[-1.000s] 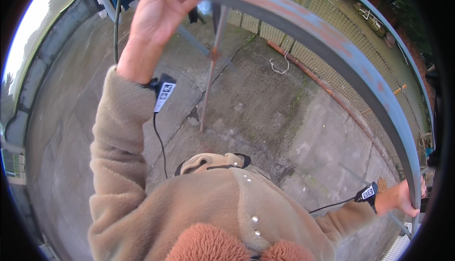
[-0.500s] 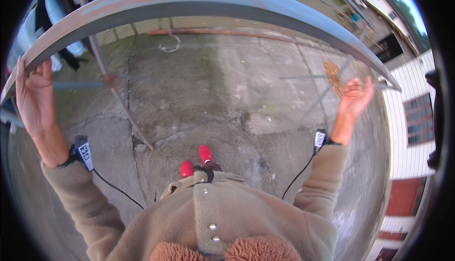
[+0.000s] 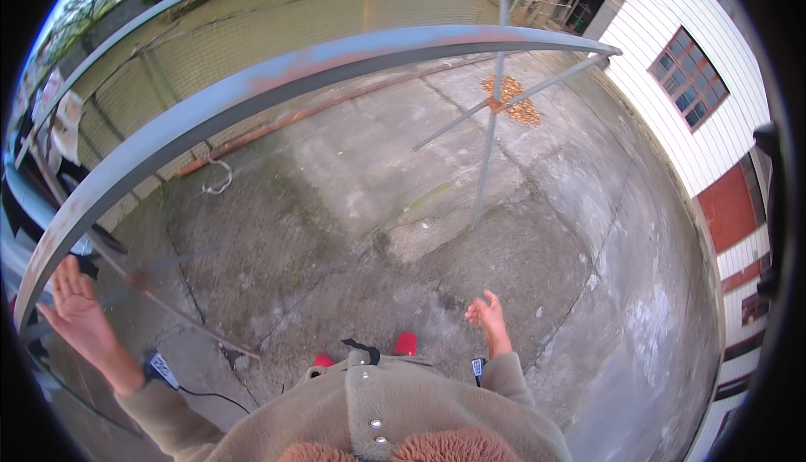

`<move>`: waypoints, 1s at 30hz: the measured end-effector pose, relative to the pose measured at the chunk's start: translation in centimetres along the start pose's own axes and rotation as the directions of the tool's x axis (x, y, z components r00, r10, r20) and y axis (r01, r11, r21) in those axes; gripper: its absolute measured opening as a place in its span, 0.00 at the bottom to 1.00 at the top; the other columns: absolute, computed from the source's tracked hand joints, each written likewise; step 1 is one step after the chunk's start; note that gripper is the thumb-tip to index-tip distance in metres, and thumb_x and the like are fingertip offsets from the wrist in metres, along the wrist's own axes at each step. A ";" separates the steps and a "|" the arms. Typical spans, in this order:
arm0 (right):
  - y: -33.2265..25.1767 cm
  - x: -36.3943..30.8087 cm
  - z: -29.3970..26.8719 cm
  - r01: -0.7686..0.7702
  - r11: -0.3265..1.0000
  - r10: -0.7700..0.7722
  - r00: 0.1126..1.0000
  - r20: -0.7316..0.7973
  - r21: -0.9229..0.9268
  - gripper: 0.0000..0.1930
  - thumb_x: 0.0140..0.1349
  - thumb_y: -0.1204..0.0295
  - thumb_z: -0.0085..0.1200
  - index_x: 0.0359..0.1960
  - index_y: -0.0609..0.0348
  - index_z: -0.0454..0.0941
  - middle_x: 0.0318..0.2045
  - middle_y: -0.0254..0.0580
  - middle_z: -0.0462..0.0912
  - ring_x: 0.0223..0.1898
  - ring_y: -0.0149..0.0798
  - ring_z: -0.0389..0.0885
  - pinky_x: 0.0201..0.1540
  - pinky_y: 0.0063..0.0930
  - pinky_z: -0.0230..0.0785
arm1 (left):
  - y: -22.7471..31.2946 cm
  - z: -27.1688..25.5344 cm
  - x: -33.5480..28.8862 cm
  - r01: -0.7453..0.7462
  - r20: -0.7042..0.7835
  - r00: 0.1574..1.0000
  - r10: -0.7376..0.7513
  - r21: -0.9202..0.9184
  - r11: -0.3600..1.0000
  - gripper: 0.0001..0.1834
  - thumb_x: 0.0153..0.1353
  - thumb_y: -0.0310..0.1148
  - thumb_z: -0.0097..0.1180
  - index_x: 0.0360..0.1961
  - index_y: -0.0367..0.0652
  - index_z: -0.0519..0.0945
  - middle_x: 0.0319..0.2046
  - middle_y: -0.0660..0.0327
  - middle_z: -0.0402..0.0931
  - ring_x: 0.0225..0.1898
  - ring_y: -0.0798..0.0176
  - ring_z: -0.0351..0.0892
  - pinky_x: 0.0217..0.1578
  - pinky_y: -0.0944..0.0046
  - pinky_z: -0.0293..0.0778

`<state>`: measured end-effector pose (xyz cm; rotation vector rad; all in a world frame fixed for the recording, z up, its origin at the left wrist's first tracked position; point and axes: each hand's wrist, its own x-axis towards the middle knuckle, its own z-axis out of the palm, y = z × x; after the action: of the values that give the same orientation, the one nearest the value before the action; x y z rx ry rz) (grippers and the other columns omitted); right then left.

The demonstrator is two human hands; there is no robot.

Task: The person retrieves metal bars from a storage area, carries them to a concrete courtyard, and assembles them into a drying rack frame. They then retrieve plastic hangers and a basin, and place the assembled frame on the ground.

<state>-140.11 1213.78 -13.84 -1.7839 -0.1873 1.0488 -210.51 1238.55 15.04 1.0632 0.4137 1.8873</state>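
A long blue-grey metal rail, patched with rust, arcs across the view from the lower left to the upper right. My left hand is at the rail's near left end, palm up and fingers stretched out; whether it touches the metal I cannot tell. Away from the rail, my right hand hangs above the ground in front of me, holding nothing, with its fingers apart. Crossed metal legs stand under the rail's far end, joined at a rusty middle. Another rusty leg slants down beside my left hand.
Clothes hang at the far left. A rusty pipe and a pale rope loop lie on the concrete before a wire fence. Brownish-yellow scraps are heaped behind the crossed legs. A white building borders the right side.
My right hand has come down and inward, away from the rail's right end. My left hand's fingers have straightened. The view has turned to the right.
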 end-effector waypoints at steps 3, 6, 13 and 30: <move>1.7 2.7 -5.7 -0.051 0.998 0.052 0.998 -0.027 0.028 0.34 0.63 0.69 0.51 0.67 0.57 0.46 0.27 0.42 0.79 0.24 0.36 0.80 0.25 0.29 0.73 | -9.4 8.8 -4.6 0.152 0.076 0.986 -0.150 -0.025 0.988 0.36 0.68 0.55 0.40 0.63 0.33 0.58 0.56 0.47 0.67 0.55 0.52 0.71 0.46 0.62 0.73; 0.7 6.6 -10.7 -0.052 0.999 0.053 0.998 -0.030 0.013 0.35 0.63 0.71 0.52 0.67 0.57 0.46 0.27 0.43 0.79 0.25 0.36 0.81 0.25 0.29 0.73 | -17.9 18.8 -9.3 0.284 0.132 0.950 -0.284 0.024 0.959 0.33 0.66 0.57 0.43 0.57 0.36 0.65 0.44 0.53 0.75 0.42 0.58 0.77 0.36 0.68 0.72; -8.2 17.0 -21.7 0.069 0.995 -0.071 0.997 -0.023 -0.074 0.36 0.60 0.75 0.54 0.67 0.60 0.47 0.27 0.45 0.80 0.22 0.37 0.81 0.21 0.27 0.73 | -27.4 37.2 -11.8 0.227 0.259 0.926 -0.274 0.196 0.954 0.35 0.62 0.57 0.49 0.56 0.35 0.64 0.42 0.53 0.76 0.34 0.60 0.79 0.32 0.68 0.73; -48.5 44.2 -20.1 0.626 0.726 -0.649 0.761 0.020 -0.284 0.45 0.55 0.67 0.62 0.68 0.66 0.45 0.34 0.46 0.79 0.22 0.31 0.80 0.20 0.23 0.69 | -42.6 56.5 0.2 -0.330 0.704 0.646 0.297 -0.094 0.939 0.60 0.43 0.70 0.60 0.68 0.42 0.52 0.65 0.54 0.55 0.67 0.45 0.53 0.64 0.44 0.50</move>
<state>-82.84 1247.60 3.06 -1.7918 -0.8764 0.4524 -141.73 1254.07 20.12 1.8860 -0.2070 1.5723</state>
